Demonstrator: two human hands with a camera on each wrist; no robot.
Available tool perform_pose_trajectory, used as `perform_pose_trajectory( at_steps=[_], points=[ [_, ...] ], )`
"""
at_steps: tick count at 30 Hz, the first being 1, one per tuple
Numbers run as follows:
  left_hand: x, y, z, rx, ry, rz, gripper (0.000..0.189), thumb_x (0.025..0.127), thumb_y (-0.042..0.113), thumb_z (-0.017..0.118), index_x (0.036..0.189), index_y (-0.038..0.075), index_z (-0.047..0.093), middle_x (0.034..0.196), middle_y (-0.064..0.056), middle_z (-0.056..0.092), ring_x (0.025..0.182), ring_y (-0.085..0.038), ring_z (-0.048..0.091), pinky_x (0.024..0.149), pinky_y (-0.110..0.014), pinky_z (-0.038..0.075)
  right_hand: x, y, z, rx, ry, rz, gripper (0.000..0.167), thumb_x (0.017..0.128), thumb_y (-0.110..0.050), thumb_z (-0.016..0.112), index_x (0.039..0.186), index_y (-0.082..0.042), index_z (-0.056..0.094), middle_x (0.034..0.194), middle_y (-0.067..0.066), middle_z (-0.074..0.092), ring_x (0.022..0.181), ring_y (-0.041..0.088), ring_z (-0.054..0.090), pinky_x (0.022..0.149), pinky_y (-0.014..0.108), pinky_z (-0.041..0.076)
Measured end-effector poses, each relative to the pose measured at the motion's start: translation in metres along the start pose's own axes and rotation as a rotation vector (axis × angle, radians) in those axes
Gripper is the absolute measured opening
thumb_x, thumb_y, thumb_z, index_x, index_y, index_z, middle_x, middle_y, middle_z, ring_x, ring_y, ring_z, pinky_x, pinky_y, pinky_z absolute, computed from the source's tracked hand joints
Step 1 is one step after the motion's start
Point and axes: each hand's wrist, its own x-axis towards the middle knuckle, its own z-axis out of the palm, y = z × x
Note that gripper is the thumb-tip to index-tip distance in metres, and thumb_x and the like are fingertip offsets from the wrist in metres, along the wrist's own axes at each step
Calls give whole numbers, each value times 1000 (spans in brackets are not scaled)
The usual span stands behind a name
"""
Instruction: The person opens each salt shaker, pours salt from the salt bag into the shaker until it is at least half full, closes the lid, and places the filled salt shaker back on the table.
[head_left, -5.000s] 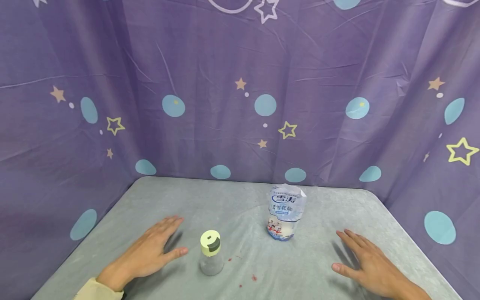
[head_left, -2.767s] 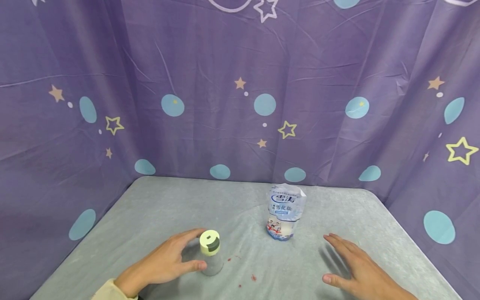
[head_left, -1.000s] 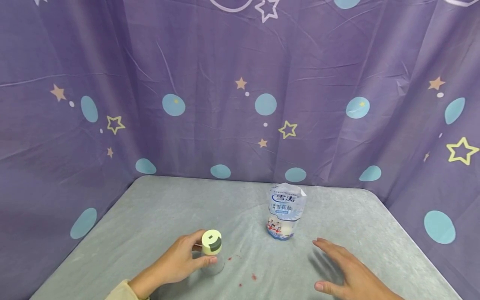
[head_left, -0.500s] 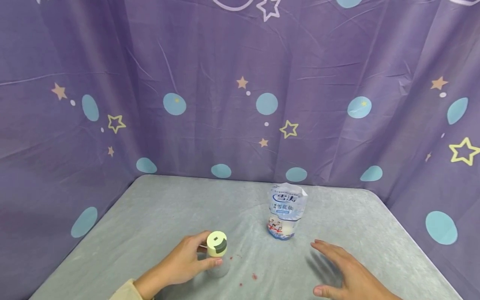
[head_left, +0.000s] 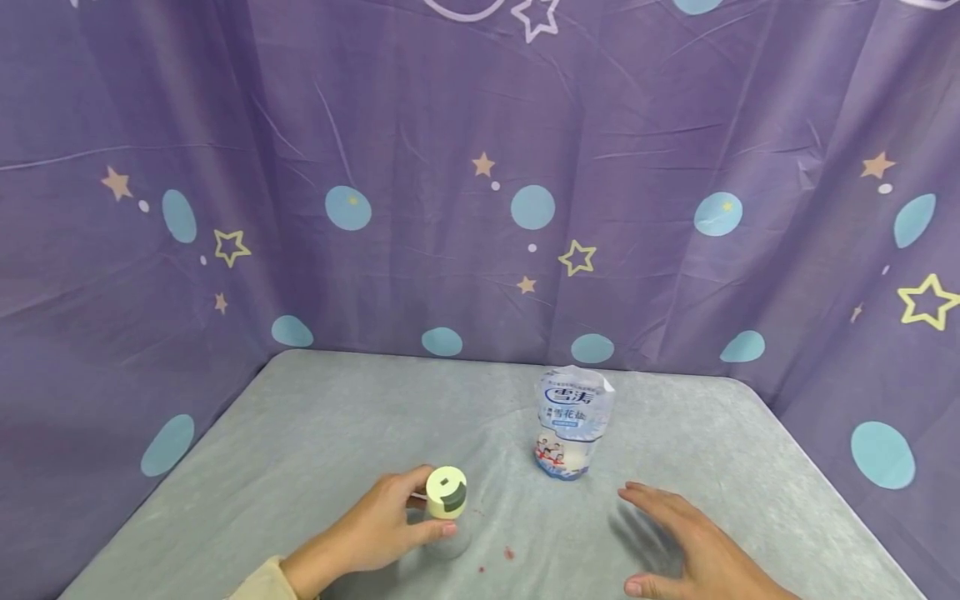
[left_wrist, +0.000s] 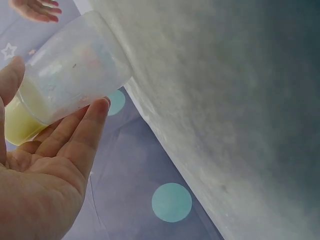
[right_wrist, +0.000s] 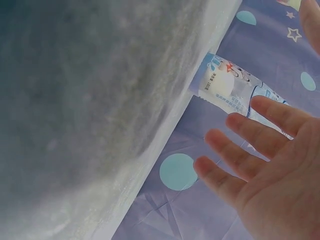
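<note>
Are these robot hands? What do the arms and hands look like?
Human ones: the left hand and right hand are bare, with no gloves or rings in view. A cream sleeve shows at the left wrist; none shows on the right.

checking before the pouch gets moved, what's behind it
Around the edges of the pouch, the head view shows grey tabletop and, further back, a purple curtain. Anything hidden directly behind the pouch is covered, so that can't be told.
</note>
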Motion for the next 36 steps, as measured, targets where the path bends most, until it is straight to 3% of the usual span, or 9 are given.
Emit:
perform_pose_trajectory(
  at_steps=[10,15,19,23,26,36],
  points=[
    [3,4,8,-5,-8,35,43,88,40,80,123,22,64,111,13,68,106,-7,64,90,-31,56,3,-4,1,16,-12,10,97,69,-56,90,150,-20,51,146,-3,56,128,15,55,106,9,28],
    [5,6,11,-6,-4,49,40,88,38,81,122,24,65,110,13,68,105,-6,65,90,-32,56,4,-5,1,25,-9,8,96,68,-56,90,148,-16,54,145,-3,57,128,15,56,106,8,28],
    [6,9,13,0,-7,44,42,88,40,80,123,23,65,110,13,68,105,-6,65,90,-32,56,6,-7,1,7,-13,6,94,69,-58,89,147,-19,55,145,-4,57,127,15,57,104,12,35],
    [7,11,14,-3,-18,33,43,88,40,81,123,22,64,111,13,68,105,-6,65,90,-31,56,8,-9,2,-1,-14,4,93,69,-59,89,147,-20,55,145,-4,57,127,15,57,104,13,36],
    [8,10,16,-16,-24,28,42,88,38,81,122,22,65,110,13,68,105,-6,65,90,-31,56,9,-10,2,8,-11,-3,93,70,-58,89,147,-19,55,145,-4,56,128,14,56,105,10,31],
    [12,13,22,-19,-29,21,41,87,35,83,121,21,65,110,13,68,104,-6,65,89,-29,56,12,-12,3,6,-5,-8,93,69,-59,89,145,-16,57,144,-4,57,127,14,57,102,15,39]
  ],
)
